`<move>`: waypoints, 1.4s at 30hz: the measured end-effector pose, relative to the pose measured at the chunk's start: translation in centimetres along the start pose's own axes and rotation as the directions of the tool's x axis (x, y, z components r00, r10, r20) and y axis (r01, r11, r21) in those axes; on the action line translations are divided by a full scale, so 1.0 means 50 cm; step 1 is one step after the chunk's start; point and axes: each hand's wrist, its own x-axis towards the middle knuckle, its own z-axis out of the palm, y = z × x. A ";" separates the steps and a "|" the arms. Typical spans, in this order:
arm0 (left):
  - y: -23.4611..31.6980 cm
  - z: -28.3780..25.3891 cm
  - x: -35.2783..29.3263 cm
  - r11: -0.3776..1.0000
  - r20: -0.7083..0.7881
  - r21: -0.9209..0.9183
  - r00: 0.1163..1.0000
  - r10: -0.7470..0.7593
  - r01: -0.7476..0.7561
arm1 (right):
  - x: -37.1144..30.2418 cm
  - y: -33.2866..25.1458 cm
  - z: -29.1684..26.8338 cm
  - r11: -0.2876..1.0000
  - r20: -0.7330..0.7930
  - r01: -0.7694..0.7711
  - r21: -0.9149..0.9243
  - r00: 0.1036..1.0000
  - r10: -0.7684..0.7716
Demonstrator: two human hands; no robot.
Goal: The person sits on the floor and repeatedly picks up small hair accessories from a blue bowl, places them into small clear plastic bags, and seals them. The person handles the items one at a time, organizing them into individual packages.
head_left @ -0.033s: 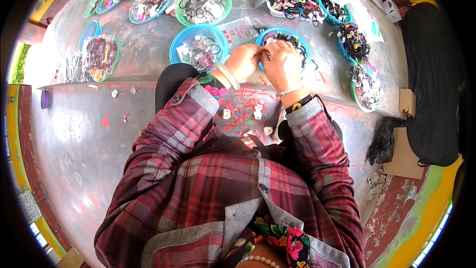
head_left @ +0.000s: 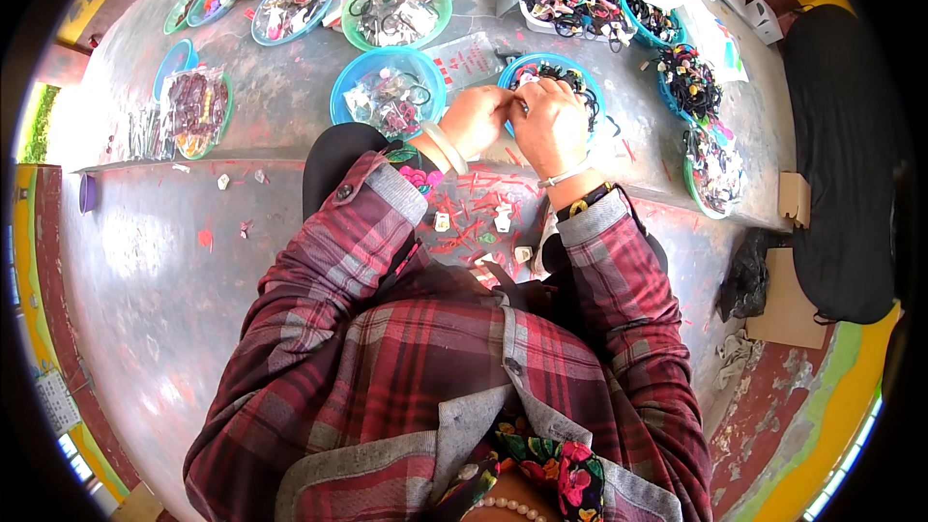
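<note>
Left hand [head_left: 474, 121] and right hand [head_left: 549, 124] met over blue bowl [head_left: 590, 87]; fingers bunched together, held thing too small to tell.

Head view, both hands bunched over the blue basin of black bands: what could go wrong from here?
1. The left hand and right hand hide what they hold; a small piece could drop among the red scraps unseen.
2. The blue basin sits near the step edge; a forearm nudge might tip it.

Hands [head_left: 517, 121] above basin [head_left: 580, 77] of bands
</note>
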 end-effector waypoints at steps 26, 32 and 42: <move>-0.008 -0.003 0.004 0.968 -0.023 -0.221 0.992 -0.125 0.117 | 0.004 0.014 0.007 0.938 0.034 -0.181 0.295 0.983 0.179; -0.016 -0.001 0.005 0.953 -0.088 -0.295 0.991 -0.101 0.071 | 0.004 0.010 0.003 0.935 0.030 -0.172 0.309 0.985 0.171; -0.002 -0.008 0.004 0.899 -0.045 -0.421 0.987 -0.157 0.124 | 0.004 0.009 0.003 0.942 0.005 -0.142 0.304 0.989 0.147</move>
